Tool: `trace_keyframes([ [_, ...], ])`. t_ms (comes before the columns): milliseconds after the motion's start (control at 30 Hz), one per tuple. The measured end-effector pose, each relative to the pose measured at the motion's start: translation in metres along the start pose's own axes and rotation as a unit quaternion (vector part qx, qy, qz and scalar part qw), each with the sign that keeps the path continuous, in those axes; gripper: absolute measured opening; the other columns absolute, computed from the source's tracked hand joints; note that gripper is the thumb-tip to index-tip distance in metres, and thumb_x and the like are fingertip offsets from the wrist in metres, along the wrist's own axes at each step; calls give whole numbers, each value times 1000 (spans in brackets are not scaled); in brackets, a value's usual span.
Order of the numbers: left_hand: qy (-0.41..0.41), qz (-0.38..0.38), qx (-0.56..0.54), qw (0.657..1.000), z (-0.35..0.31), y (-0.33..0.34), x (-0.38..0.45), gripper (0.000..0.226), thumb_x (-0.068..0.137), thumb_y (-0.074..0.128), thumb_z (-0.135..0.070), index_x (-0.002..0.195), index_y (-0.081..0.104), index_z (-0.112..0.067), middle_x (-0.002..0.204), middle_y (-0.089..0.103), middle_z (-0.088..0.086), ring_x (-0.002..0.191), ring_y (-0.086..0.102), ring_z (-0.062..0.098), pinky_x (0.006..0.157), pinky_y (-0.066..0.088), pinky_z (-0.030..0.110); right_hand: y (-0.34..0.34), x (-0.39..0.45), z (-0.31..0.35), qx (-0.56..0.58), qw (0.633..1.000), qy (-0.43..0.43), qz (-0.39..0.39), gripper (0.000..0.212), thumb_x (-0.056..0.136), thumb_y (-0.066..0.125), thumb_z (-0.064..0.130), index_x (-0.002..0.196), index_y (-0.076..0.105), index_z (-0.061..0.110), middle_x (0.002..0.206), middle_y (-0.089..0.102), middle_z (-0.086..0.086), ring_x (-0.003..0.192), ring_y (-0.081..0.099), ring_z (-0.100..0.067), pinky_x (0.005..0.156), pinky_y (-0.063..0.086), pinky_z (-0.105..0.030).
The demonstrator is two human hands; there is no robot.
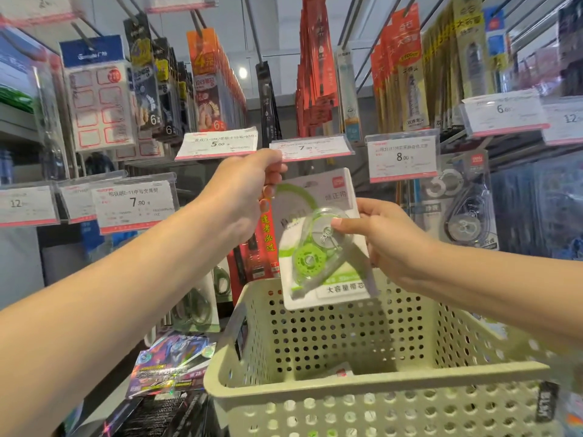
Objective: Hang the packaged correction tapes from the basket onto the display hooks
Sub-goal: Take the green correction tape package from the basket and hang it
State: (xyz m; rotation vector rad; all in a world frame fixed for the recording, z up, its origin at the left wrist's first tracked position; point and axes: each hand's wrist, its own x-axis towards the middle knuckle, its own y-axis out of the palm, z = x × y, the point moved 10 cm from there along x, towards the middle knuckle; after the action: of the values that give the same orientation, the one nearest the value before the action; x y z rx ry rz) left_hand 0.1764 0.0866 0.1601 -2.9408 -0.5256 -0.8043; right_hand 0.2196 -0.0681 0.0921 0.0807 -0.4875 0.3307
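Right hand (386,239) pinches a correction tape pack (318,241); left hand (249,187) grips the price tag (310,148) at twelve o'clock; threading onto the hook likely comes next.

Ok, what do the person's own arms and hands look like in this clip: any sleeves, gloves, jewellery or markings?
Both forearms are bare right up to the frame edges, so no sleeves show. The left hand and right hand wear no gloves; no rings, watch or bracelets are visible. The fingernails are short and look unpainted. No tattoos or other markings are visible.

Price tags (217,143) read 5.00, 7.90, 8.00; correction tape pack (318,234): 修正带.
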Motion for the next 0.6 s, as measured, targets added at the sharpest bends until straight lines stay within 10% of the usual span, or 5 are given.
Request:
trace_keyframes([
  [600,-5,12,1,1000,-1,2,-3,27,90,53,-19,63,53,-14,60,46,-3,50,34,10,50,25,22,-5,40,-7,50,999,7,-11,44,86,44,-9,124,59,8,114,69,-8,95,65,-19,69,55,-27],
])
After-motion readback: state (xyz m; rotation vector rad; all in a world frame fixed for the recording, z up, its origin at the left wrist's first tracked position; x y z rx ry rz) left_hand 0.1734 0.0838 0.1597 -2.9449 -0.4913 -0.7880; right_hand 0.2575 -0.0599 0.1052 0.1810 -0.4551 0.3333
